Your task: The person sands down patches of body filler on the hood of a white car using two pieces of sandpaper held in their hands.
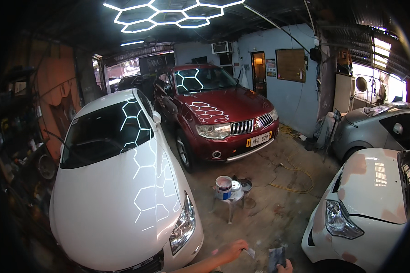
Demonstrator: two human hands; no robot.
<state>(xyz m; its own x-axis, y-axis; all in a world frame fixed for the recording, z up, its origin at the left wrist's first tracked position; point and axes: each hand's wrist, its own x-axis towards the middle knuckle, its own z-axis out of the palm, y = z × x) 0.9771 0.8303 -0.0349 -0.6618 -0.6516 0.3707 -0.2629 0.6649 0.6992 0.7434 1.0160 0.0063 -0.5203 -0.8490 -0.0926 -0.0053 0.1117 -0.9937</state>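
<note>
My left hand (231,252) reaches in from the lower edge, its fingers closed on a small pale flat piece (250,252) that looks like a putty spreader. Close to its right, at the bottom edge, my right hand (285,267) grips a dark, flat rectangular plate (276,257) with whitish smears. The two held things are apart. Ahead of my hands stands a small stool (232,204) bearing a white and blue bucket (223,187) with pinkish stains. A dark round container (246,184) shows behind it.
A white car (109,200) fills the left side, a dark red SUV (205,107) stands ahead. At right are a white car with pinkish-brown patches (373,182) and a grey car (366,123). A yellow cord (300,189) lies on the floor; lit hexagonal lamps (171,17) hang overhead.
</note>
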